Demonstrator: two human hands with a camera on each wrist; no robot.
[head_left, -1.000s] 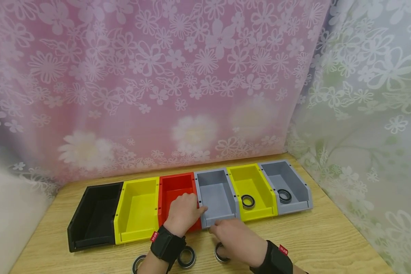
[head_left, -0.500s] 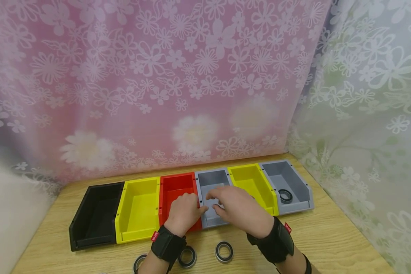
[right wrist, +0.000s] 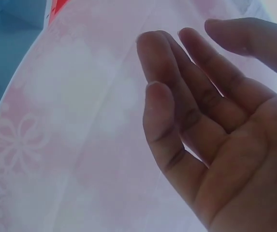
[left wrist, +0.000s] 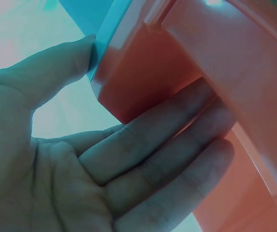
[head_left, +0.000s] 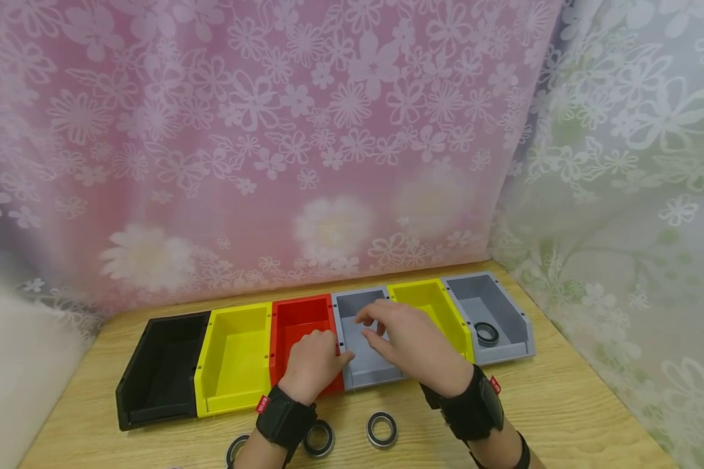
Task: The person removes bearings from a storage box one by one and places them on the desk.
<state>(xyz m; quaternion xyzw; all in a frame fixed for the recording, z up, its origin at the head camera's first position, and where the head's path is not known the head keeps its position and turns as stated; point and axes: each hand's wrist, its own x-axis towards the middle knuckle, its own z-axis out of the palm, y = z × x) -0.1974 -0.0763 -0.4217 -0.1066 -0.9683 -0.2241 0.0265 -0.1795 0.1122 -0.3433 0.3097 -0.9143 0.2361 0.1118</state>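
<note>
My left hand rests at the front of the red bin. In the left wrist view its long fingers reach in at the red plastic, nearly straight, and the thumb lies against the edge of the grey-blue bin beside it. My right hand hovers over the middle grey bin and the yellow bin to its right. Its fingers are loosely bent with nothing between them. On the table in front lie ball bearings: one ring in plain sight, another ring by the left wrist.
A third bearing is partly covered by the left forearm. The right-end grey bin holds a bearing. At the left of the row stand a black bin and a yellow bin. A floral curtain hangs behind.
My right hand has let go of a bearing on the table and risen forward over the grey and yellow bins, covering the bearing in the yellow one. The left hand stays put.
</note>
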